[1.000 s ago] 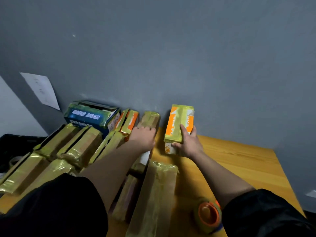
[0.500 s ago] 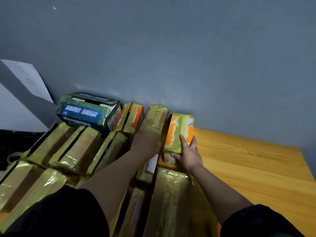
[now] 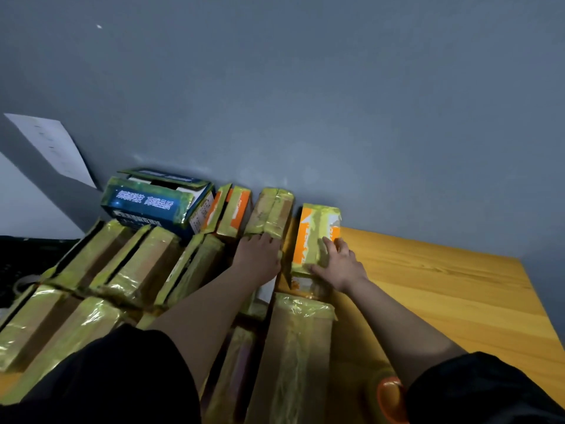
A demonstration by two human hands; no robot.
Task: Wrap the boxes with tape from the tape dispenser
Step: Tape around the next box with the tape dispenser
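Boxes wrapped in yellowish tape cover the left half of the wooden table. At far left, a sheet of paper is fixed to the grey wall. Below it, a row of long taped cartons lies side by side, each tilted on an edge. Behind that row, a blue box with white print sits against the wall, its top flap open. Just right of it stands a small orange carton, taped.

Next comes a brown box, taped, its far end at the wall. The left hand rests on its near end, fingers bent over the edge; how firmly it grips cannot be told. Beside the brown box, with a narrow gap between them, an orange box lies on the table near the wall, taped across its top. The right hand lies on the near right part of this box, fingers straight and spread, pressing flat on it.

Nearer the person, a large taped carton lies between the two forearms. At the lower right, an orange dispenser shows beside the right black sleeve, partly hidden by it.
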